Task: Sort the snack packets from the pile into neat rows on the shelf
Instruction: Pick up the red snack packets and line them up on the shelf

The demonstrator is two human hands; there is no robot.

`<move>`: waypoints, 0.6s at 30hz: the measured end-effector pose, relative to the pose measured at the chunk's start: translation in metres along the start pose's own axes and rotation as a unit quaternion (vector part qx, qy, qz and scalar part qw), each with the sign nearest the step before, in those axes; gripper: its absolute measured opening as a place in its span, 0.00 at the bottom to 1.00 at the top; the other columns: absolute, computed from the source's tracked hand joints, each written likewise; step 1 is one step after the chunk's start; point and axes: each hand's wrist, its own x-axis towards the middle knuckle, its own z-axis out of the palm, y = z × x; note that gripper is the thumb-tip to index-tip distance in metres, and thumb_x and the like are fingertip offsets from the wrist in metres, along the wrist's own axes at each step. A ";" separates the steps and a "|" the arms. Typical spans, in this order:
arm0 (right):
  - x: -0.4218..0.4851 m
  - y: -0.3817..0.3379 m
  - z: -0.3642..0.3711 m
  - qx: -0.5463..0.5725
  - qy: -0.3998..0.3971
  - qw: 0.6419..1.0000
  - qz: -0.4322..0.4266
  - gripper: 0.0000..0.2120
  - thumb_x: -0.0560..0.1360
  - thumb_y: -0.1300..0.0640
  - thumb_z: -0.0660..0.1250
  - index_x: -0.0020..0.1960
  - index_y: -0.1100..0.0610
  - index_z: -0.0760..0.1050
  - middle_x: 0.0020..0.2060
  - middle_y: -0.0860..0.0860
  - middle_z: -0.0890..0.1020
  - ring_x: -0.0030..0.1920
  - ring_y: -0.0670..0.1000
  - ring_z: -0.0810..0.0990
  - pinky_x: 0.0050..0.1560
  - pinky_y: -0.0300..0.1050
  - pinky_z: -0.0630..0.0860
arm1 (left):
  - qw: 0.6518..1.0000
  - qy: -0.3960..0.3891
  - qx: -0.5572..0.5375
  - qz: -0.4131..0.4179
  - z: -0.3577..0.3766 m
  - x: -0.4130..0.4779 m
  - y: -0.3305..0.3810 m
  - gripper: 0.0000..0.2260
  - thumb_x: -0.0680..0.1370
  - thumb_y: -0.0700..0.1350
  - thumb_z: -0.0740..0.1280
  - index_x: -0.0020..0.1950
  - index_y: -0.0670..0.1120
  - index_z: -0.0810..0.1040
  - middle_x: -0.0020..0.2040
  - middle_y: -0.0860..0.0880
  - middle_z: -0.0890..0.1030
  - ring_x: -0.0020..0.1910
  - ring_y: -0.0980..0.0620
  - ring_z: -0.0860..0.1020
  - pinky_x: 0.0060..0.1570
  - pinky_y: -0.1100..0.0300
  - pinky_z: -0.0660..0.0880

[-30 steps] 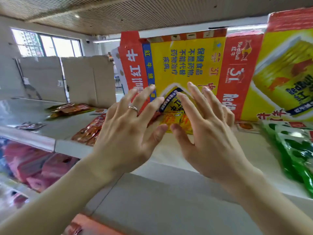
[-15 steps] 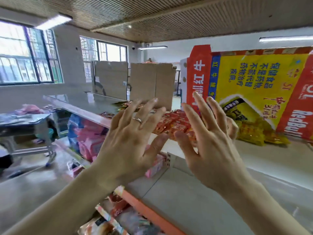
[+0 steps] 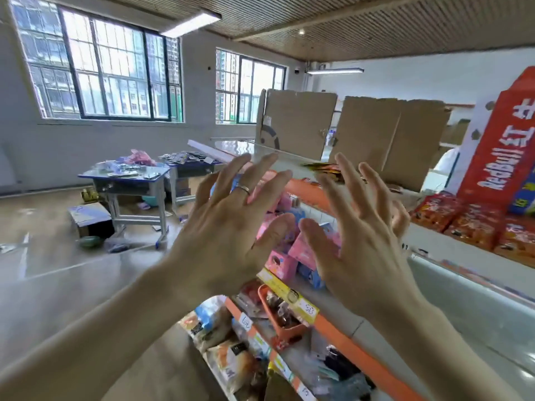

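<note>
My left hand and my right hand are raised side by side in front of me, fingers spread and straight, holding nothing. A ring sits on a left finger. Orange-red snack packets lie in a row on the white top shelf at the right, beside a red Red Bull carton. A few more packets lie farther back on that shelf, partly hidden behind my right fingers. A loose pile of packets covers a far desk.
Two cardboard sheets stand at the back of the shelf. Lower shelves hold pink boxes, an orange basket and bagged goods. Two blue-edged desks and a cardboard box stand on the open floor at the left.
The view has swung left, from the Red Bull carton and yellow packets to the room, desks and shelf end. Both hands stay raised, spread and holding nothing.
</note>
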 end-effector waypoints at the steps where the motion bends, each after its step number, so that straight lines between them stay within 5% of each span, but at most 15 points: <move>1: 0.004 -0.011 0.009 0.002 -0.003 1.000 -0.003 0.29 0.79 0.35 0.49 0.77 0.44 0.58 0.79 0.43 0.48 0.79 0.51 0.43 0.71 0.68 0.50 | 1.000 0.001 0.005 -0.001 -0.002 -0.005 -0.012 0.26 0.82 0.62 0.48 0.78 0.55 0.60 0.80 0.55 0.55 0.79 0.49 0.51 0.75 0.45 0.54; 18: 0.072 -0.064 0.117 0.017 -0.046 0.999 -0.016 0.28 0.80 0.34 0.48 0.77 0.42 0.57 0.79 0.38 0.44 0.78 0.44 0.38 0.73 0.66 0.44 | 0.999 -0.015 -0.017 -0.047 0.049 -0.015 -0.144 0.26 0.82 0.62 0.50 0.77 0.52 0.63 0.79 0.52 0.61 0.77 0.45 0.60 0.70 0.39 0.64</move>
